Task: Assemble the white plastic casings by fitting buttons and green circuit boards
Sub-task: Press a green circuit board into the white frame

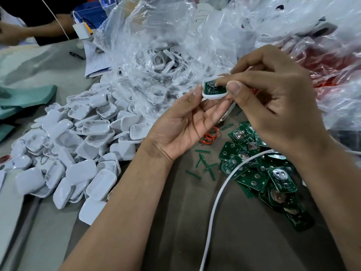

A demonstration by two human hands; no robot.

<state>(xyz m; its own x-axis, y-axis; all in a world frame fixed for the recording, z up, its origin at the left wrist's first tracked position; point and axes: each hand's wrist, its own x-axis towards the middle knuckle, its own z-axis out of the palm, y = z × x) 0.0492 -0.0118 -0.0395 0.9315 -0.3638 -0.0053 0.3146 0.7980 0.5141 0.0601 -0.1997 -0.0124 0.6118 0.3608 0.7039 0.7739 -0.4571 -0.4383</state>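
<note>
- White cable (218,194) is seen nearest the camera, curving across the dark table (244,241) beside the near-right heap of boards (259,173).
- At centre, one casing (214,90) is held up above the table; a green board (213,89) is seated inside its rim.
- Left hand (187,122) is turned palm up, its fingertips closed on the casing's left and lower edges.
- Right hand (273,100) is curled over the casing, thumb at its right edge and a fingertip pressed onto the board.
- Whether a button already sits beneath the board cannot be told.
- Casing pile (74,153) is spread at near left; whether these are finished or empty is judged unclear.
- More white parts are visible in the clear bag (156,61) at far centre.
- Many loose boards are left, so much of the task is judged to remain.
</note>
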